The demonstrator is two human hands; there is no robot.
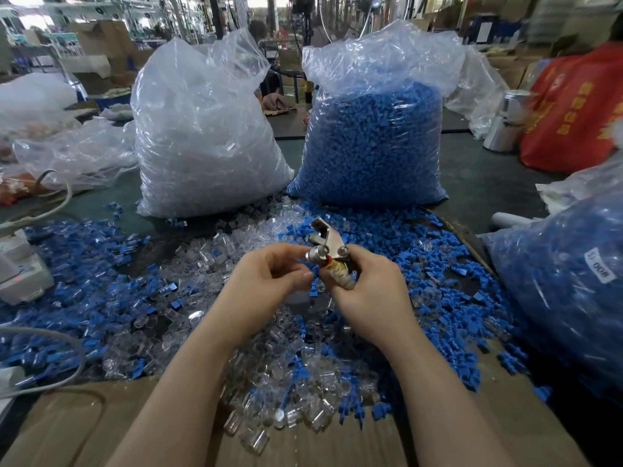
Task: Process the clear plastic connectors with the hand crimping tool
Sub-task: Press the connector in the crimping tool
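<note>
Two hands | right hand (365,291) grips crimping tool (328,246) | left hand (269,281) pinches at tool head

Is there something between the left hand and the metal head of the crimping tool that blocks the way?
Nothing visible blocks it. The left hand is already beside the crimping tool, its fingers curled close to the metal head. The right hand grips the handle from the other side. Whether the left fingers hold a connector is hidden.

Your bare forearms converge at centre; your right hand (367,291) is curled in a grip; your left hand (266,281) pinches, fingertips touching beside it.
</note>
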